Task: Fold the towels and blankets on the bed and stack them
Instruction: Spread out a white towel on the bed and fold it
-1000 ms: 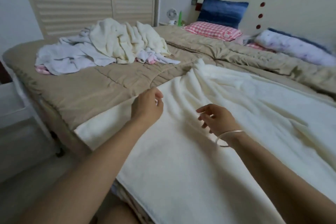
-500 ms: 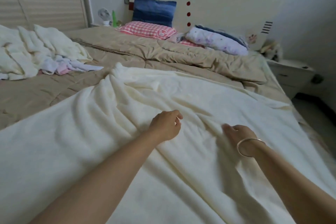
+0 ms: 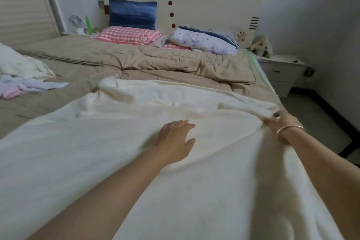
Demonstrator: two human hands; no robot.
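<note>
A large cream blanket [image 3: 120, 142] lies spread over the near part of the bed, creased toward its far corner. My left hand [image 3: 175, 138] rests flat on it near the middle, fingers straight and pointing right. At the blanket's right edge, by the side of the bed, my right hand [image 3: 278, 122] with a bracelet on the wrist grips a fold of the fabric; the hand is blurred. A heap of unfolded white, lilac and pink towels [image 3: 21, 72] sits at the far left of the bed.
A tan quilt [image 3: 155, 62] covers the bed. Pink checked pillows [image 3: 126, 35], a blue pillow and a floral bundle [image 3: 202, 40] lie by the headboard. A white nightstand [image 3: 282, 72] stands right of the bed, with bare floor beside it.
The view has swung right. My left hand has opened flat on the blanket. My right hand has slid right to the blanket's edge and taken hold of it.
</note>
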